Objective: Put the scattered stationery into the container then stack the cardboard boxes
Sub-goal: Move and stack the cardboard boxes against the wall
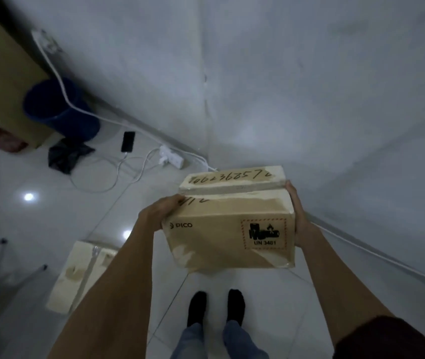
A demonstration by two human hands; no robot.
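I hold a brown cardboard box [229, 229] in the air in front of me, above the white floor. It carries a PICO logo, a UN 3481 label and handwritten digits on its taped top. My left hand [161, 211] grips its left end, fingers curled over the top edge. Flat against the right end lies my right hand [298, 216], with the fingers reaching up the side. A second cardboard box [76, 275] lies on the floor at lower left, partly hidden by my left forearm. No stationery or container is in view.
A white wall corner stands just beyond the held box. On the floor at left are a blue bin [58, 110], a black bag [67, 154], a phone [128, 141] and a white power strip [171, 156] with trailing cables. A large brown board [1, 81] leans far left. My feet [215, 307] stand below.
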